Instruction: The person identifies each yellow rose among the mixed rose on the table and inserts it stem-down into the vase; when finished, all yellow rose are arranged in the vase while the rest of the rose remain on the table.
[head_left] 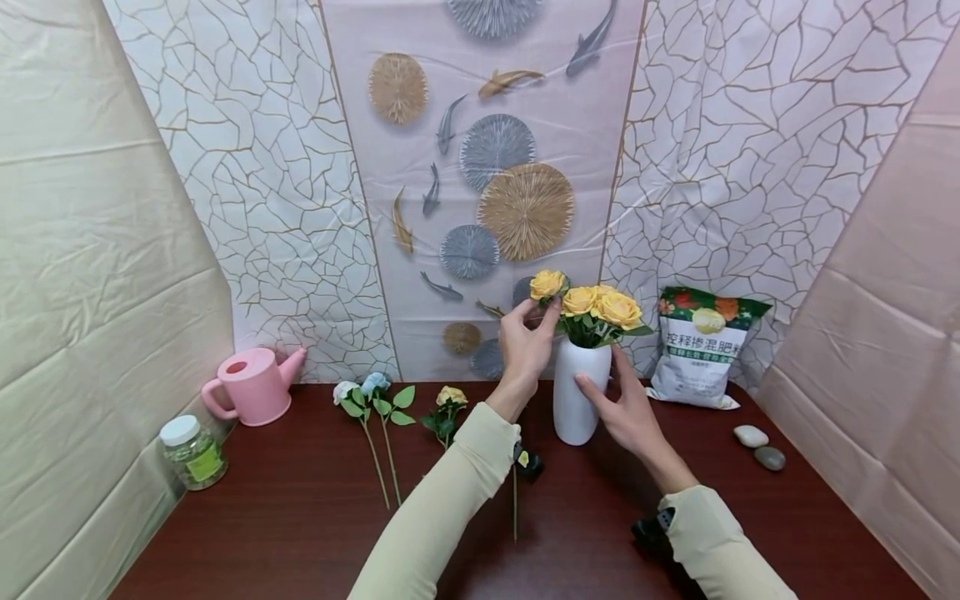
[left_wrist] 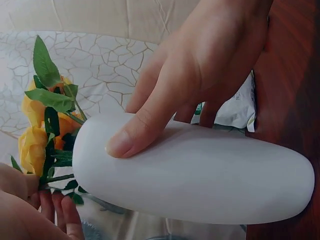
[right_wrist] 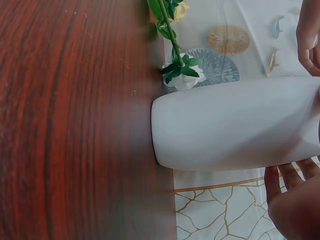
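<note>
A white vase (head_left: 581, 392) stands upright on the table, several yellow roses (head_left: 603, 307) filling its mouth. My right hand (head_left: 630, 408) grips its right side, thumb across the front; the left wrist view shows that thumb pressed on the white wall (left_wrist: 210, 175). At the left of the bunch, my left hand (head_left: 528, 346) pinches another yellow rose (head_left: 548, 284) just under its bloom. In the left wrist view, a green stem (left_wrist: 61, 178) runs between the left hand (left_wrist: 20, 205) and the vase mouth. The vase hides most of the right fingers.
Left of the arms lie a yellow rose (head_left: 452, 397), a blue rose (head_left: 376, 383) and a white rose (head_left: 345, 392). A pink watering can (head_left: 255, 387) and a lidded jar (head_left: 193, 454) stand far left. At right are a fertilizer bag (head_left: 701, 350) and two stones (head_left: 752, 436).
</note>
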